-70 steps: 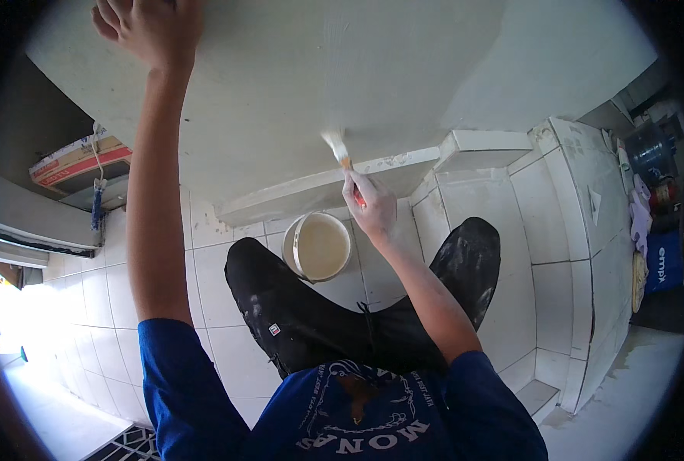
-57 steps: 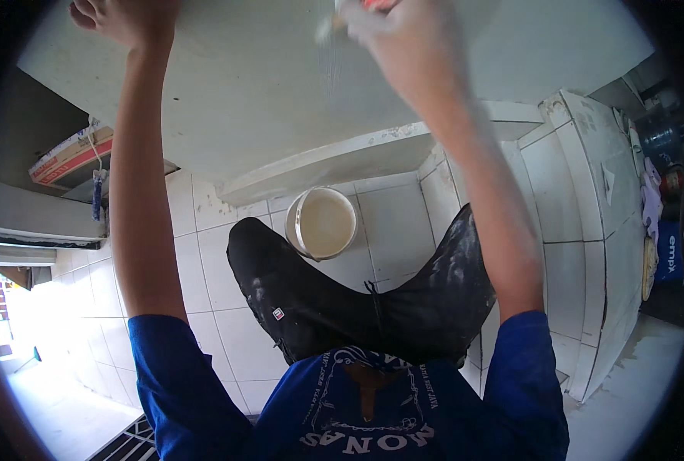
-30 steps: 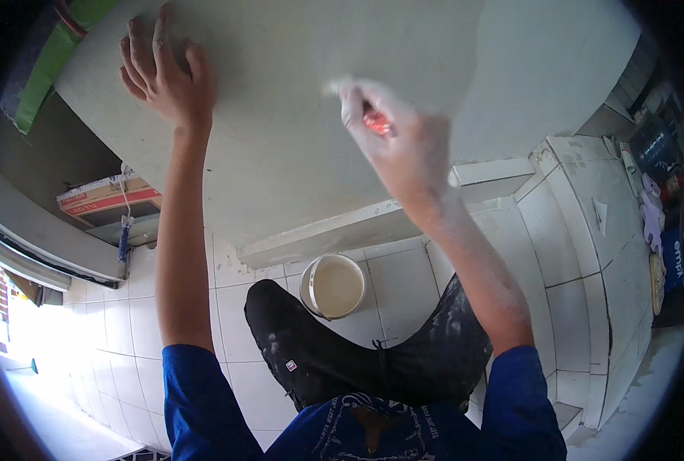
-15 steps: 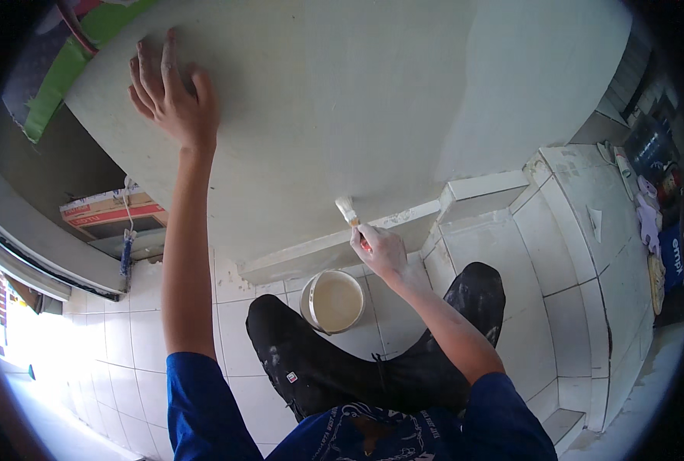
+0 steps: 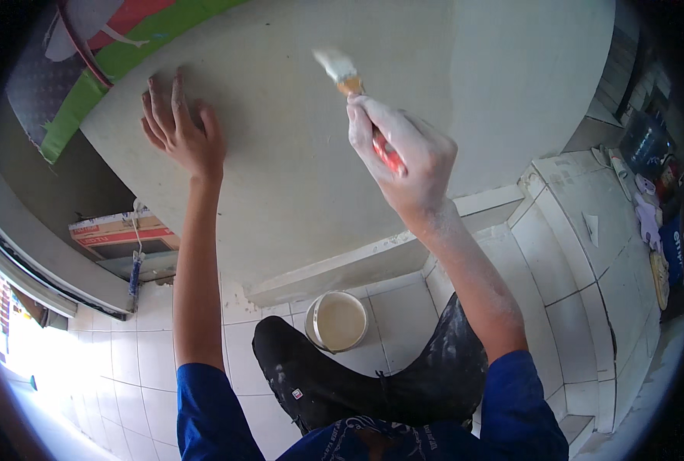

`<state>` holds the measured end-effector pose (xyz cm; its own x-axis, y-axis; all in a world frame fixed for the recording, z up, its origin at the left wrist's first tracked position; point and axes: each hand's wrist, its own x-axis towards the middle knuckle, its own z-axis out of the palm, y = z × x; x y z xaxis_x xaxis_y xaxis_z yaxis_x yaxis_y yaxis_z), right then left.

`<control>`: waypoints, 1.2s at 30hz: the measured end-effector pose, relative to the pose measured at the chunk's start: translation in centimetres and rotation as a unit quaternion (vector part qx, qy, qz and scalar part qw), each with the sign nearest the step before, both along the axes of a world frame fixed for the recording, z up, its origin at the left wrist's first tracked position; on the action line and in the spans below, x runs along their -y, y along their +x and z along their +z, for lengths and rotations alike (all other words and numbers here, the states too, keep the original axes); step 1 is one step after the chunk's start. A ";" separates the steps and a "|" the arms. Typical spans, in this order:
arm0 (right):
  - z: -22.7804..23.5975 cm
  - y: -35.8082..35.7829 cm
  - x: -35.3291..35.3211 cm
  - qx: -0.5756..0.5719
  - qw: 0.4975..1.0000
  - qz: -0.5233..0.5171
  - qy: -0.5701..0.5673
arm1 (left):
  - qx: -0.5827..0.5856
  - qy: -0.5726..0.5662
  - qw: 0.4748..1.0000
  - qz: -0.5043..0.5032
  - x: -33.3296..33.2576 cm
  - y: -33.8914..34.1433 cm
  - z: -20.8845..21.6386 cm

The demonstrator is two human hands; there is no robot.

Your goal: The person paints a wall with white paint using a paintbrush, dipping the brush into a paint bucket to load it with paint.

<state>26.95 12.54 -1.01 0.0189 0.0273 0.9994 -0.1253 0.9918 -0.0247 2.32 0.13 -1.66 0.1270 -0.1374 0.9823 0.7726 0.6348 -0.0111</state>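
Observation:
My right hand [image 5: 407, 150], dusted white, is closed round the red handle of a paintbrush [image 5: 347, 80]. Its pale bristles, a little blurred, point up and to the left in front of the grey-white wall [image 5: 296, 169]; whether they touch it I cannot tell. Higher on the left, my left hand [image 5: 184, 134] lies against the same wall with its fingers spread, holding nothing. Below the wall, a white bucket [image 5: 310, 326] of cream-coloured liquid stands on the tiled floor, close by my knees.
A low ledge [image 5: 342, 265] runs along the wall's foot. Tiled steps [image 5: 569, 261] rise at the right, with assorted items [image 5: 649, 207] beyond them. At the left are a cardboard box [image 5: 119, 230] and a hanging blue roller [image 5: 135, 269]. Green-edged sheeting [image 5: 81, 104] covers the upper left.
My right hand has lifted the paintbrush from near the ledge to high on the wall. My left hand stays flat on the wall; the whole view has shifted slightly.

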 end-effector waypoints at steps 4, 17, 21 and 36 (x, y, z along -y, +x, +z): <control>-2.3 0.1 -0.9 -0.015 1.000 -0.001 -0.013 | 0.013 -0.003 1.000 0.007 -0.2 0.0 0.1; -2.6 1.1 -1.3 0.264 0.960 -0.009 -0.093 | 0.039 -0.012 0.999 -0.019 0.1 0.5 0.0; 3.1 0.8 -0.3 0.143 0.987 -0.004 -0.075 | 0.036 -0.016 0.999 -0.005 0.4 0.6 0.1; 3.1 -1.3 -1.5 0.011 0.999 -0.014 0.039 | 0.035 -0.010 0.999 -0.010 0.2 0.3 0.2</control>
